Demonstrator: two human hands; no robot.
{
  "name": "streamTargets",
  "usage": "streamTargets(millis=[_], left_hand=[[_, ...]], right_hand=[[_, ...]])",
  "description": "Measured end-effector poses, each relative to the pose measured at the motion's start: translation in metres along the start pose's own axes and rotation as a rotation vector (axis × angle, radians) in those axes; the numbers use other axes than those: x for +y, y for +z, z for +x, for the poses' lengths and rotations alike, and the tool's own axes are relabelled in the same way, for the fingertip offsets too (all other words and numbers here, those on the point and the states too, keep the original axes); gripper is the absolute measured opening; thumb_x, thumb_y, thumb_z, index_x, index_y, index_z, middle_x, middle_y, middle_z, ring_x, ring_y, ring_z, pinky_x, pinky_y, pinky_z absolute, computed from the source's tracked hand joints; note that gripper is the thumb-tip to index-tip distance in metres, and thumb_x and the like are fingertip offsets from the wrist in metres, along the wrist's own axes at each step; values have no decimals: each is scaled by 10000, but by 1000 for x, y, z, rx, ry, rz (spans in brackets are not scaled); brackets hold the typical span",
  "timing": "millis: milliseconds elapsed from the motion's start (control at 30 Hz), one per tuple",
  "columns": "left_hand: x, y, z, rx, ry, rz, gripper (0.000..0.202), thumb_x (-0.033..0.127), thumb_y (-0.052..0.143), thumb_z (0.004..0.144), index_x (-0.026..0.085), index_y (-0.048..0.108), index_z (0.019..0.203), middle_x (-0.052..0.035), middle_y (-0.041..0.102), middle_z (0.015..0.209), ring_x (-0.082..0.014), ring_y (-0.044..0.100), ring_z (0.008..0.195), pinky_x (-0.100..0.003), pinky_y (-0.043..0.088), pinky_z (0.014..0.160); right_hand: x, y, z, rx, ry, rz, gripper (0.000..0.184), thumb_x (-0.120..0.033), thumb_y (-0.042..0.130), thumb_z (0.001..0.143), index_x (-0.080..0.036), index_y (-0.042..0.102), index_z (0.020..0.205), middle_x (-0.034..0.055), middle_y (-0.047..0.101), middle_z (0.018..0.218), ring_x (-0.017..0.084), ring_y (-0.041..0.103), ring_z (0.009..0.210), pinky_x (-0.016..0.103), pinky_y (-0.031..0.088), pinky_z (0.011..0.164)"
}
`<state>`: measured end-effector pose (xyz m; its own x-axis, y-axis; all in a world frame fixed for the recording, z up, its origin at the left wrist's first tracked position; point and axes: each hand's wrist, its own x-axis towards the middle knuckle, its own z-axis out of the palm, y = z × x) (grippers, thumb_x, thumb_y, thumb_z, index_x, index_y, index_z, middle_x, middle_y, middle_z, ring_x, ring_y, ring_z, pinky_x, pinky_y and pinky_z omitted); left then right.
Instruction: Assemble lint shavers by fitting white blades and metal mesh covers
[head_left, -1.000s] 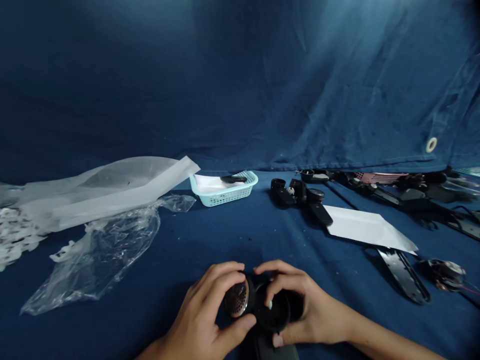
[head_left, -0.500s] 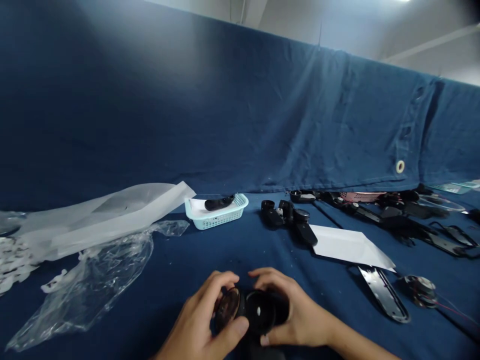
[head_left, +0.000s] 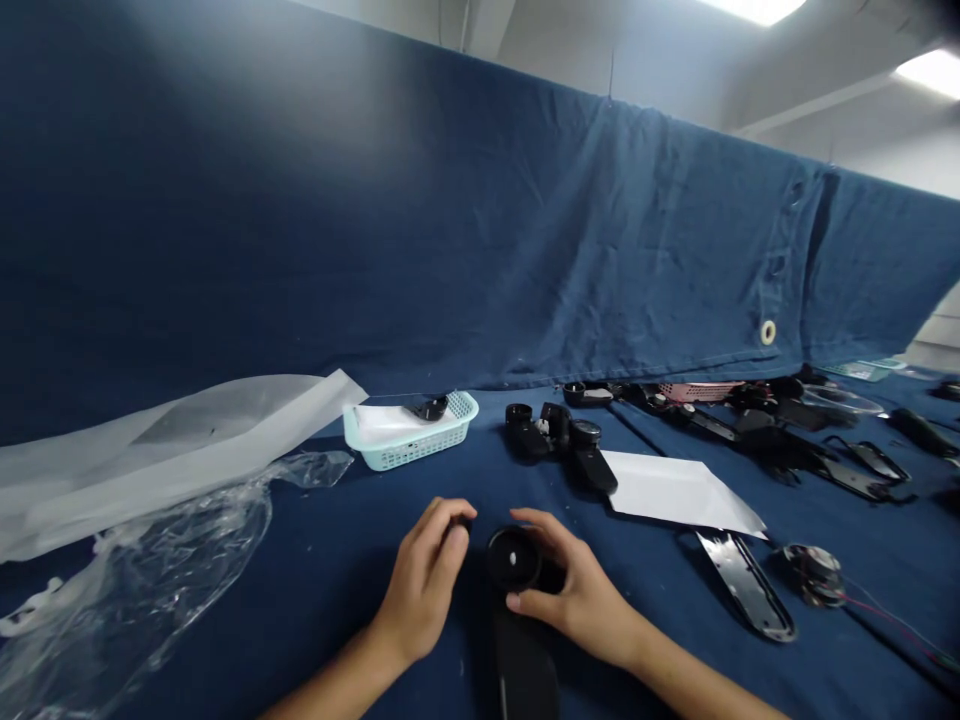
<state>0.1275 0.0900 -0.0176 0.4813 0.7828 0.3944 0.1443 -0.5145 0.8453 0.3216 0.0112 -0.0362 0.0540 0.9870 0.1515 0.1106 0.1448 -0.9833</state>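
My right hand point(head_left: 574, 595) is closed round the cup end of a black plastic housing point(head_left: 525, 660). A small white spot shows inside its round open cup, and its long flat handle points down toward me. To the left, my left hand point(head_left: 427, 575) pinches a small dark round part point(head_left: 463, 523) between thumb and fingers. Most of that part is hidden behind the fingers. A gap separates it from the cup.
Behind my hands stands a light-blue basket point(head_left: 409, 455) with paper and a black piece. Black handled housings point(head_left: 592, 465), white paper point(head_left: 675, 490), a shell point(head_left: 750, 585) and a wired motor-like part point(head_left: 814, 575) lie to the right. Clear plastic point(head_left: 180, 570) lies left.
My left hand has drawn the dark round part away from the cup, and its fingers now cover most of it. The housing's handle has come into view. The black piece in the basket looks shifted.
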Motion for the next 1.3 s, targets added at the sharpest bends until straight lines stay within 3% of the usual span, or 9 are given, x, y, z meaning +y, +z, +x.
streamTargets(millis=[133, 267, 433, 600, 700, 900, 1100, 1200, 1300], left_hand=[[-7, -2, -15, -20, 163, 102, 288, 386, 407, 953, 238, 562, 1144, -55, 568, 1029, -241, 578, 930, -388, 444, 838], [-12, -1, -18, -68, 233, 164, 286, 348, 431, 950, 269, 503, 1215, -47, 554, 1064, -223, 593, 901, -368, 469, 806], [-14, -1, -15, -81, 234, 201, 279, 347, 427, 966, 293, 457, 1239, -37, 542, 1065, -208, 600, 865, -357, 490, 762], [-15, 0, -15, -66, 175, 218, 260, 357, 450, 969, 309, 454, 1225, -23, 544, 1052, -201, 612, 834, -364, 504, 746], [-14, 1, -14, -54, 124, 222, 263, 359, 471, 969, 323, 463, 1230, -27, 540, 1111, -211, 620, 892, -365, 520, 761], [0, 3, -10, -14, 21, 175, 305, 384, 471, 986, 363, 428, 1287, -34, 493, 1230, -182, 616, 873, -331, 545, 722], [29, 2, -7, -60, -30, 54, 381, 350, 553, 945, 436, 444, 1300, -6, 383, 1429, -234, 541, 1159, -365, 548, 835], [41, -2, -6, -53, -7, 87, 371, 289, 576, 914, 423, 508, 1253, -5, 386, 1450, -269, 469, 1283, -430, 519, 937], [50, -7, -5, -63, 30, 137, 420, 226, 591, 880, 430, 535, 1244, -2, 437, 1436, -271, 485, 1288, -488, 489, 1004]], right_hand=[[-2, -1, 2, 87, 102, 287, 677, -172, 875, 607, -295, 605, 1216, -2, 677, 1139, 219, 607, 1058, 327, 458, 933], [1, -9, 6, 120, 299, 619, 248, -347, 731, 786, -229, 693, 1002, 7, 730, 888, 183, 673, 825, 297, 520, 750], [2, -21, 13, 83, 391, 901, 340, -420, 575, 868, -173, 689, 1072, 96, 737, 1116, 209, 700, 962, 362, 538, 848], [-3, -24, 18, 53, 434, 969, 360, -326, 549, 847, -86, 699, 1069, 144, 758, 1080, 268, 725, 943, 334, 556, 747], [-5, -21, 18, 70, 440, 971, 345, -331, 533, 879, -112, 694, 1091, 109, 780, 1015, 254, 734, 912, 319, 553, 765], [-10, -15, 11, 175, 452, 879, 339, -416, 611, 904, -154, 679, 1108, 79, 791, 761, 189, 727, 642, 238, 518, 576], [-21, -5, 2, 191, 358, 780, 477, -390, 667, 873, -254, 565, 1318, 35, 789, 911, 174, 711, 659, 256, 512, 625], [-23, -1, -5, 121, 254, 678, 533, -400, 655, 880, -331, 498, 1385, 21, 716, 1202, 201, 703, 939, 305, 511, 824], [-22, 2, -13, 90, 141, 563, 560, -409, 670, 873, -372, 477, 1397, -5, 592, 1392, 241, 527, 1281, 372, 343, 1101]])
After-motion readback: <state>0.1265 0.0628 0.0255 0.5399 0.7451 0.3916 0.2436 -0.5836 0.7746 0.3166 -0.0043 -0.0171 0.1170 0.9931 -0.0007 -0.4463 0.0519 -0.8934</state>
